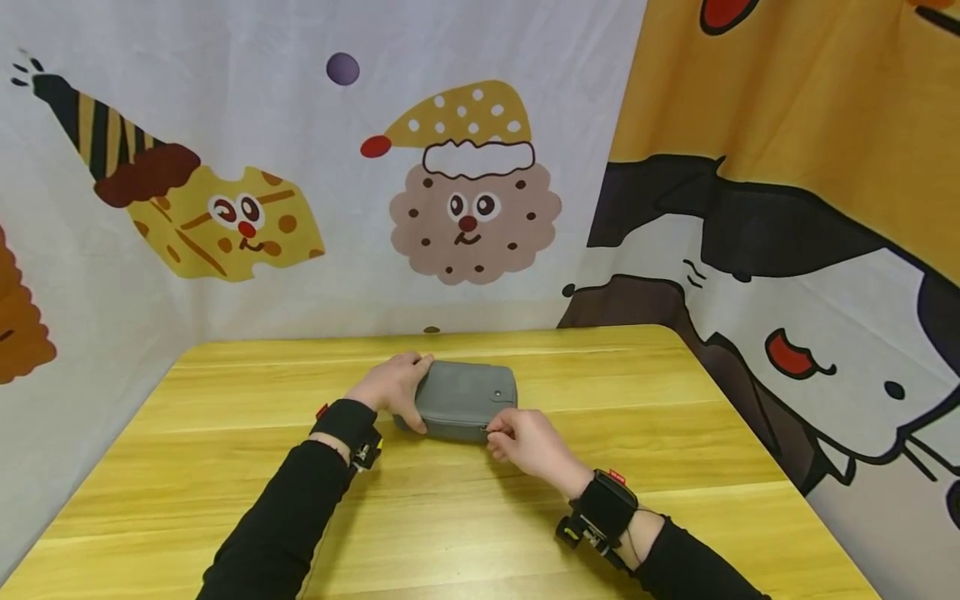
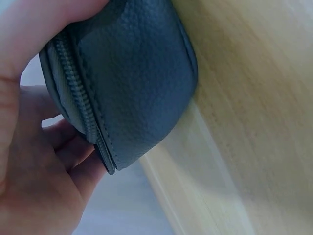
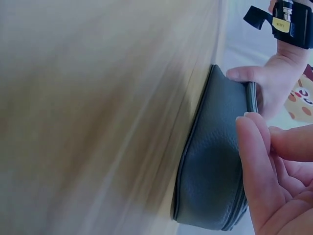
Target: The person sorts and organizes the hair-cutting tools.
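Observation:
A grey leather-look zip case (image 1: 465,385) lies on the table, with a small snap (image 1: 497,392) near the right end of its top. My left hand (image 1: 392,387) grips the case's left end, thumb at the front and fingers behind. In the left wrist view, the zipper (image 2: 73,88) runs along the case's edge beside that thumb. At the front right corner, my right hand (image 1: 531,443) pinches the zipper pull between thumb and index finger. The right wrist view shows these fingertips (image 3: 252,125) against the case's upper edge; they hide the pull itself.
The yellow wood-grain table (image 1: 450,517) reaches back to a white curtain (image 1: 360,250) with cartoon prints. On the right hangs another printed curtain (image 1: 817,300) along the table's side. Both wrists wear black straps (image 1: 607,504) with small cameras.

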A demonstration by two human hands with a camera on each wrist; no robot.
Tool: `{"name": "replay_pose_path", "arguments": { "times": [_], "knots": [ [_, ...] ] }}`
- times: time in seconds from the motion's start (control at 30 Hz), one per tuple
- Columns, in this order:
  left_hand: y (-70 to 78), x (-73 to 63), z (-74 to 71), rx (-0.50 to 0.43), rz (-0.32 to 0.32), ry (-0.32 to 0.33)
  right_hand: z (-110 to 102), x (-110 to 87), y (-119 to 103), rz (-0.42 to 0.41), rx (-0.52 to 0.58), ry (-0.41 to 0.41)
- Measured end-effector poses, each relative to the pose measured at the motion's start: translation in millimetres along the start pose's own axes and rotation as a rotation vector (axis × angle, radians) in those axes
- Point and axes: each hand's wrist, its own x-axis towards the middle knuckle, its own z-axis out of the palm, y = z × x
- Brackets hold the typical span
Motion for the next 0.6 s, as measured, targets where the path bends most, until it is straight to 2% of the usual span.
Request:
{"name": "replay_pose_path", "arguments": {
  "times": [0.27, 0.6],
  "knots": [
    [0.6, -0.4, 2.9, 0.0, -0.01, 0.017, 8.0, 4.2, -6.5, 0.049, 0.073, 0.021],
    [0.3, -0.8, 7.0, 0.006, -0.003, 0.049, 21.0, 16.0, -18.4, -0.015, -0.025, 0.019]
  ]
}}
